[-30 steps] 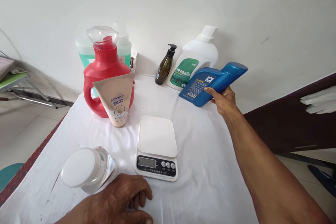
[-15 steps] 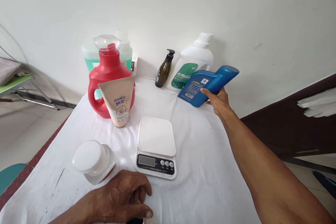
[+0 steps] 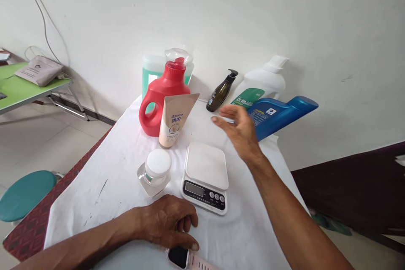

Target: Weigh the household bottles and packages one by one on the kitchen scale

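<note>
My right hand (image 3: 238,130) is empty, thumb and fingers apart, in front of the blue bottle (image 3: 278,114) and hiding part of it. My left hand (image 3: 172,221) lies on the white cloth with its fingers loosely curled and its thumb away from them, beside a pink smartwatch (image 3: 179,256). The thumb tip overlaps the watch's edge; whether it touches I cannot tell. Just beyond my left hand are a white kitchen scale (image 3: 207,166), its pan bare and display blank, and a clear jar with a white lid (image 3: 158,163).
On the left stand a beige Rejoice tube (image 3: 177,120), a red jug (image 3: 161,93) and a container of green liquid (image 3: 148,69). By the wall are a dark pump bottle (image 3: 222,93) and a white detergent bottle (image 3: 264,78). A teal stool (image 3: 28,194) and green table (image 3: 19,88) are left.
My right hand has let go of the blue bottle and moved left, its fingers now apart. The view has turned left, showing more of the stool and watch. My left hand stays on the cloth.
</note>
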Action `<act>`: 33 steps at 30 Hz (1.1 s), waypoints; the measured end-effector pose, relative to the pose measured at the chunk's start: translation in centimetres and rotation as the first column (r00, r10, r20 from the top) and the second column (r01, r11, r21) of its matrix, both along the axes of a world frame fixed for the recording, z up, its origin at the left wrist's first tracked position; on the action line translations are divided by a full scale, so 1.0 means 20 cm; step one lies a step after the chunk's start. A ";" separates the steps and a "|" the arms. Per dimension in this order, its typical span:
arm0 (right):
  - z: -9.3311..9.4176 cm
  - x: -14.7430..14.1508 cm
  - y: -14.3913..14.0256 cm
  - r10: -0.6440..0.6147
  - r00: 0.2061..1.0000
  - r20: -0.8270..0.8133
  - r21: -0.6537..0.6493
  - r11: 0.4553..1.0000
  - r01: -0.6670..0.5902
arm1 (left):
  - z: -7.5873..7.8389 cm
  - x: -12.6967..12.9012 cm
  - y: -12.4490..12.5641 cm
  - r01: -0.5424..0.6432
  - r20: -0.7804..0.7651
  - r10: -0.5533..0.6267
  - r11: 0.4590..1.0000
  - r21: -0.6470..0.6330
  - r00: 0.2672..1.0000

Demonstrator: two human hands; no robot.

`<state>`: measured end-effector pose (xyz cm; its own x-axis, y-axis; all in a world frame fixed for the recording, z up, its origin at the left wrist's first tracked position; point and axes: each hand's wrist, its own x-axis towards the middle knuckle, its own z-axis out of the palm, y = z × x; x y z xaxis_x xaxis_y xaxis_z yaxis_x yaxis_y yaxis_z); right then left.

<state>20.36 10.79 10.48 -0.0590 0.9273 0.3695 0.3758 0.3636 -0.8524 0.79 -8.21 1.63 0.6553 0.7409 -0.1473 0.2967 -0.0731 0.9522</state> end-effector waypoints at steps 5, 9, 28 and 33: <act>0.03 -0.38 -0.11 0.308 0.951 -0.010 -0.056 0.950 -0.308 | -0.03 0.00 0.00 0.007 0.018 -0.007 1.000 0.018 1.000; -0.02 -0.55 -0.19 0.045 0.999 -0.023 0.035 0.998 -0.044 | -0.05 -0.01 0.00 0.017 0.037 -0.019 0.998 0.059 0.999; 0.14 -0.33 -0.31 -0.115 0.991 -0.061 0.176 0.977 0.124 | -0.07 -0.02 -0.02 0.024 0.034 -0.029 0.989 0.148 0.999; 0.13 -0.13 -0.41 -0.226 0.972 0.059 0.129 0.968 0.217 | -0.06 -0.02 -0.02 0.022 0.058 -0.030 0.991 0.131 0.998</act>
<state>17.75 2.57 13.10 0.1120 0.8689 0.4821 0.5177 0.3631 -0.7747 0.29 -8.61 0.36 0.6795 0.7336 -0.0102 0.2357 -0.2050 0.9500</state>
